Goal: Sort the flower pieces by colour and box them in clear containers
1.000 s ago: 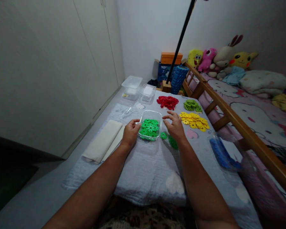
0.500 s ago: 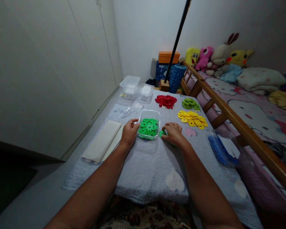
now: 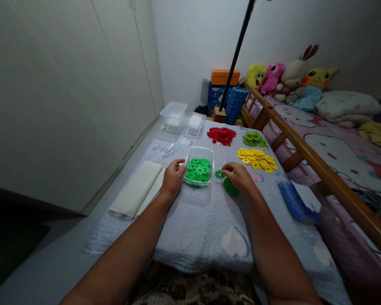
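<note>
A clear plastic container (image 3: 204, 151) stands in the middle of the cloth-covered table, its transparent lid (image 3: 172, 151) folded out to the left. Green snowflake discs (image 3: 198, 170) are heaped inside it. My left hand (image 3: 173, 176) grips the container's left rim between thumb and fingers. Just right of the container, my right hand (image 3: 238, 174) is closed in a pinch on one green snowflake disc (image 3: 219, 174). More green discs (image 3: 230, 188) lie below that hand, partly hidden by it.
Piles of red (image 3: 221, 135), yellow (image 3: 257, 159) and light green pieces (image 3: 254, 139) lie farther back. A container of blue pieces (image 3: 295, 201) sits on the right, by a wooden bed rail (image 3: 305, 148). Folded cloth (image 3: 135, 188) lies left; clear boxes (image 3: 174, 111) stand at the back left.
My right hand has lifted slightly and moved a little right, and the green disc in its fingertips now shows more fully. The discs beneath have come into view. My left hand stays on the container.
</note>
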`<state>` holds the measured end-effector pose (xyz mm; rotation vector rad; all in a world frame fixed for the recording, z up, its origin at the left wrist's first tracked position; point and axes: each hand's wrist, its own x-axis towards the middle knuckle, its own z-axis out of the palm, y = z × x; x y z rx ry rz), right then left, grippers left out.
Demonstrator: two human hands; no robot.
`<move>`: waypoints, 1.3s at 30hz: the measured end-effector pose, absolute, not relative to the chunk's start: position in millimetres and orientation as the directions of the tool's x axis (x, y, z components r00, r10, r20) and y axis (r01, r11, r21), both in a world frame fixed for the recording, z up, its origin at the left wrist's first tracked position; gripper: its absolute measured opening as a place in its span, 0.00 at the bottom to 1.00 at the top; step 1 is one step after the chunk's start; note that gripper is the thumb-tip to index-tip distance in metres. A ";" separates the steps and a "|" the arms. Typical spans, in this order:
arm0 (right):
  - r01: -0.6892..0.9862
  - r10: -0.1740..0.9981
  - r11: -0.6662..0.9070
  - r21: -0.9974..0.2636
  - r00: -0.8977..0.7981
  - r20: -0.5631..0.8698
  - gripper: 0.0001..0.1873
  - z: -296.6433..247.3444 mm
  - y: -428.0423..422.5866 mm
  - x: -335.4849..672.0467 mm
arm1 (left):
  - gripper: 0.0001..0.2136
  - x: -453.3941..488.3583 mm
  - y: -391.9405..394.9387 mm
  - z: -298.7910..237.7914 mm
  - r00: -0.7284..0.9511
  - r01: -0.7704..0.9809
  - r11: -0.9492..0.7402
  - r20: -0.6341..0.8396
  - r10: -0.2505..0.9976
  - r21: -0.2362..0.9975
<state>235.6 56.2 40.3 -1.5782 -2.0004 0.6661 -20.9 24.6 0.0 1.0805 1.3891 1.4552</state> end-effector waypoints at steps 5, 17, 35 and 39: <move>0.586 0.945 0.284 -0.759 -0.039 0.324 0.08 61.4 58.4 229.4 | 0.20 -21.7 26.1 -2.6 -0.275 -0.002 -0.032 0.030 0.961 0.999; 0.825 0.958 0.275 -0.493 -0.191 0.215 0.05 69.9 84.0 170.8 | 0.19 -21.1 25.4 -1.5 -0.272 -0.022 -0.041 0.033 0.962 0.999; 0.813 0.952 0.296 -0.501 -0.209 0.224 0.10 58.3 92.0 239.9 | 0.20 -21.6 25.8 -3.7 -0.279 -0.025 -0.043 0.034 0.960 0.999; 0.837 0.955 0.242 -0.490 -0.293 -0.030 0.15 58.1 75.0 273.6 | 0.21 -22.3 27.0 -4.8 -0.275 -0.023 -0.042 0.034 0.961 0.999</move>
